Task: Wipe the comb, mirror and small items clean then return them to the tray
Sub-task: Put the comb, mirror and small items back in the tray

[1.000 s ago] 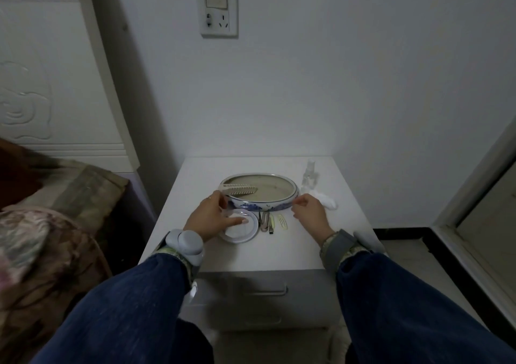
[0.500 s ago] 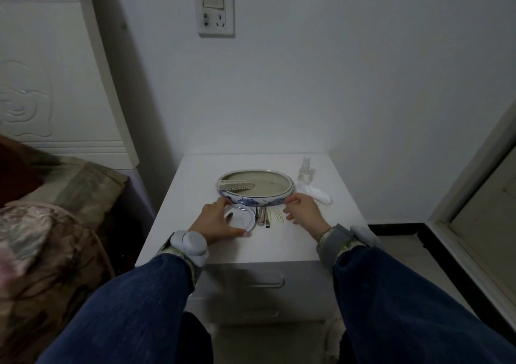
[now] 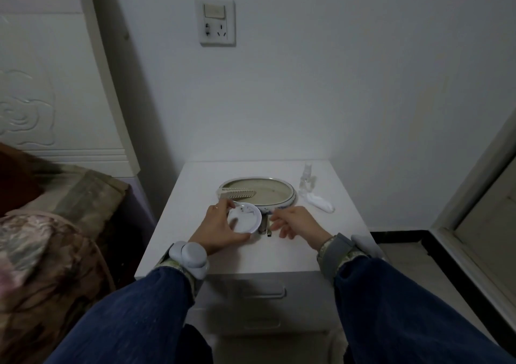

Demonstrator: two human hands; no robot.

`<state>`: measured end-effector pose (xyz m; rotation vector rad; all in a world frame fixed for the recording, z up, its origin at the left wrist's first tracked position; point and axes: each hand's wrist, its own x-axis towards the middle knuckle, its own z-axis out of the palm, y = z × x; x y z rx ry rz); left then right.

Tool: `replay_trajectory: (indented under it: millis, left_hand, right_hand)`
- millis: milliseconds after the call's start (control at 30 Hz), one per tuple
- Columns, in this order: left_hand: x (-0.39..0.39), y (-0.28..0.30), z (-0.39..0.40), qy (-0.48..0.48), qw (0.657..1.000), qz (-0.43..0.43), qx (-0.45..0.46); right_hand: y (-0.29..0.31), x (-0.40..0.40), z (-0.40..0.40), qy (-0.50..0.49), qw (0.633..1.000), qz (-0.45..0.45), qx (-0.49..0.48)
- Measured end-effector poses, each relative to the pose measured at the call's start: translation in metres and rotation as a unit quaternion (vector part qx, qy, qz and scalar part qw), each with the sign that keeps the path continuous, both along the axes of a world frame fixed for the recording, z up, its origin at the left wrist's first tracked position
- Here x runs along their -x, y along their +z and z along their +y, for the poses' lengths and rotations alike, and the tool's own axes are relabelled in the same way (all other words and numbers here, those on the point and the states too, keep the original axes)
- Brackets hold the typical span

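While the left hand (image 3: 220, 228) grips the round mirror (image 3: 243, 221) tilted above the desk (image 3: 195, 190), the right hand (image 3: 297, 225), fingers relaxed and empty, hovers beside the tray (image 3: 290, 196) holding the comb (image 3: 237, 194).

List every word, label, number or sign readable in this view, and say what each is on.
None can be read.
Clear spray bottle: no legible label.
Round white mirror held by the left hand: dark marks, too blurred to read.
White wall socket plate: no text visible.
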<state>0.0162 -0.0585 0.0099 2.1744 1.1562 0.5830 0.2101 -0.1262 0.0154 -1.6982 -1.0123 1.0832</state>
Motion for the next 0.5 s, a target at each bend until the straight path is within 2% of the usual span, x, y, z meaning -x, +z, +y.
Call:
replay_trajectory:
  millis: [233,367,500]
  left_hand:
    - [-0.007,0.004,-0.002,-0.023,0.999,-0.034,-0.005]
    - [-0.013,0.007,-0.003,-0.042,0.997,-0.06,-0.01]
    - [-0.014,0.011,-0.002,-0.034,0.997,-0.063,-0.024]
  right_hand:
    - [0.007,0.008,0.004,0.042,0.998,0.043,-0.018]
    - [0.017,0.011,0.006,0.024,0.994,0.097,-0.047]
    - [0.02,0.012,0.013,-0.021,0.996,0.043,-0.077]
